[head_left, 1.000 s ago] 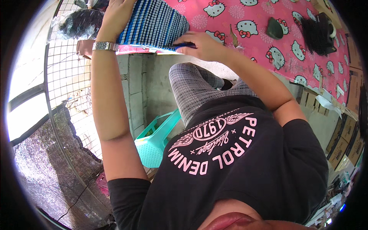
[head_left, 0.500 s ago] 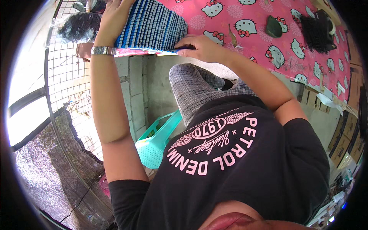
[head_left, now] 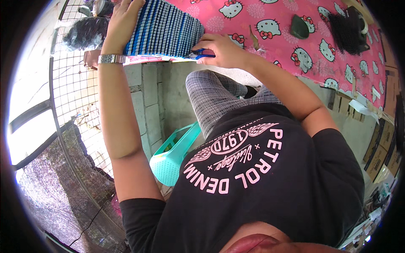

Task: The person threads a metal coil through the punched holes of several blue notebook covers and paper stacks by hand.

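Note:
A ridged piece in rows of small white squares and blue strips point(head_left: 164, 31) lies at the near edge of the table, its kind not plain. My left hand point(head_left: 122, 25), a metal watch on its wrist, rests along the left side of that piece. The fingers are stretched out and the thumb reaches over its border; the top of the picture cuts off the fingertips. At the piece's lower right corner, my right hand point(head_left: 219, 49) is closed round a small blue-handled tool point(head_left: 203, 54). The tool's tip points at the corner, and its kind is partly hidden by my fingers.
The table wears a pink patterned cloth point(head_left: 261, 12). On it are a dark green stone-like object point(head_left: 299, 27), a brown strip point(head_left: 254, 38) and black bristly material point(head_left: 346, 36). Black strands in clear plastic point(head_left: 86, 33) lie left. Below stands a turquoise plastic basket point(head_left: 168, 168).
The blue-handled tool shows more plainly now between my right fingers, which have shifted slightly. My left hand and the ridged piece have slid a little to the left in the picture.

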`<state>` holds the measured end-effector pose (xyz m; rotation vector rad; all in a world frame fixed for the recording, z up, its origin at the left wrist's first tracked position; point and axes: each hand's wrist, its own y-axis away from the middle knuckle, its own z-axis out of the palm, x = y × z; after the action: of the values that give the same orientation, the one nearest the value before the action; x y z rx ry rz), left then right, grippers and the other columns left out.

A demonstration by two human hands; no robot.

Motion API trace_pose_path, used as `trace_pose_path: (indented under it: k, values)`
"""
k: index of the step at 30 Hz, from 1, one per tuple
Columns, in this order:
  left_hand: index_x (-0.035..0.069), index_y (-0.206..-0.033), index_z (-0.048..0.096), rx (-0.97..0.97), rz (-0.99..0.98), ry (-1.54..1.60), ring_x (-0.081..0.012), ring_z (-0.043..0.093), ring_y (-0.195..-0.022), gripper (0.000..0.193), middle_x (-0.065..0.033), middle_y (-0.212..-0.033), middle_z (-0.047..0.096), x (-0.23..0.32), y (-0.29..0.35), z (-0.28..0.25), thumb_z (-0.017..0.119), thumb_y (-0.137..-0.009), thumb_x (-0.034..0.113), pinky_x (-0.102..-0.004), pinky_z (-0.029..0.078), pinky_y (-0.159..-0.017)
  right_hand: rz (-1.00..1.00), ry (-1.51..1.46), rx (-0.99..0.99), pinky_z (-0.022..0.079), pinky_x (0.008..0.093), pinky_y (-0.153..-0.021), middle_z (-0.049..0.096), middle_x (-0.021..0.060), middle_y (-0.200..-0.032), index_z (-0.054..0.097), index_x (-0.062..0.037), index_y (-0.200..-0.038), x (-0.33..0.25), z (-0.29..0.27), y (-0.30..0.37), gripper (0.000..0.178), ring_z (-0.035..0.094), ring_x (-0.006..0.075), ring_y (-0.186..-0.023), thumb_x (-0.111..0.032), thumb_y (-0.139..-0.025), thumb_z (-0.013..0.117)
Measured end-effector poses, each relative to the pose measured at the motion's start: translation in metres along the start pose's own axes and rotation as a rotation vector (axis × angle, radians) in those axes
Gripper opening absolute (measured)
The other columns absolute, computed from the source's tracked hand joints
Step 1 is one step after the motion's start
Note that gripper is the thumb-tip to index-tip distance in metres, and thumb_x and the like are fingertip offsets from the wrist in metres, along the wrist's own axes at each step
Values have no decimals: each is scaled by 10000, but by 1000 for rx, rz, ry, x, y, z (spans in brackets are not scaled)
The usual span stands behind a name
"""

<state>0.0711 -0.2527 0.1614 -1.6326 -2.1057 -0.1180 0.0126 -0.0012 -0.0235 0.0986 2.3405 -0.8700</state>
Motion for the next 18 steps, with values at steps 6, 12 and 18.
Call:
trace_pose_path:
  k: [6,12,18]
  values:
    - [24,-1251,553,-33,-35,-26,-311,488,-1208,443,-185,-1272,559,-4,4,-3,447,-936,317,-354,337,-1039,582,-489,-575,494,349,-814,637,90,-1040,675,-79,-1129,-7,-11,-19,329,628,255,-950,-301,-885,669]
    - [21,-1226,552,-98,113,-103,-298,496,-1189,426,-181,-1245,569,-11,5,-12,447,-934,313,-345,342,-1031,223,-239,-203,487,366,-872,614,111,-1067,648,-52,-1152,-4,5,7,390,610,293,-1004,-268,-837,725]
    - [14,-1211,556,-85,-80,33,-291,503,-1176,424,-176,-1249,570,5,4,-8,445,-929,310,-337,342,-1028,137,-205,-192,500,331,-816,632,118,-1057,676,-68,-1088,0,2,2,296,629,241,-982,-277,-878,677]
